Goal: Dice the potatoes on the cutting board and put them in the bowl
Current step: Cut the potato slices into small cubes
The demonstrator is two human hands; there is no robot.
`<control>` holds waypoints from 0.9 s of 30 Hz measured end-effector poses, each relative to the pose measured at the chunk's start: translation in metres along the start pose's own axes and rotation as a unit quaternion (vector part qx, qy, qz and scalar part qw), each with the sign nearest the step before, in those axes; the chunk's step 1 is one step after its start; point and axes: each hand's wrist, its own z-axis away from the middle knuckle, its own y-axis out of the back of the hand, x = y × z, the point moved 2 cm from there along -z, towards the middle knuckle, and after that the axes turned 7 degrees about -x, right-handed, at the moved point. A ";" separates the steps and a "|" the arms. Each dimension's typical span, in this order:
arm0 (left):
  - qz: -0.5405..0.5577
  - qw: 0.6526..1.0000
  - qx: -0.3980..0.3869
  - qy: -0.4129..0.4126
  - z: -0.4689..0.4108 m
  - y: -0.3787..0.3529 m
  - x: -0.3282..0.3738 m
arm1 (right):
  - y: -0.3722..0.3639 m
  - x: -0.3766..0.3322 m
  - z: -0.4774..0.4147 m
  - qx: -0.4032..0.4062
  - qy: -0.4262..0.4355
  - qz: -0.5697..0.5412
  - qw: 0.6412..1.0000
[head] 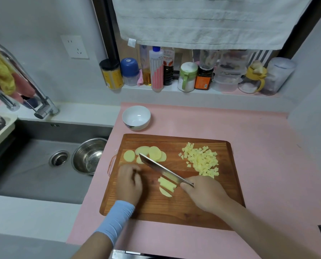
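Note:
A wooden cutting board (174, 206) lies on the pink counter. Round potato slices (148, 153) are spread at its far left, and a heap of diced potato (202, 159) sits at its far right. Potato strips (167, 186) lie in the middle, under the blade. My right hand (204, 193) grips the knife (163, 170), whose blade slants up and left over the strips. Left of the strips, my left hand (129, 184) rests on the board with curled fingers, holding nothing. A white bowl (136, 117) stands beyond the board and looks empty.
A sink (34, 165) with a steel bowl (88, 156) lies to the left, under a tap (25, 81). Several bottles and jars (174, 73) line the ledge behind the counter. A white towel (202, 21) hangs above them.

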 end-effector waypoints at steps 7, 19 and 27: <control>-0.061 0.939 -0.322 0.108 -0.088 0.027 0.010 | 0.012 0.022 0.001 0.109 0.086 0.140 0.980; -0.076 0.803 -0.586 0.082 -0.086 -0.045 0.052 | 0.013 0.026 -0.005 0.147 0.219 0.278 0.924; -0.060 0.865 -0.478 0.137 -0.097 -0.030 0.008 | 0.017 0.042 -0.002 0.123 0.163 0.151 0.967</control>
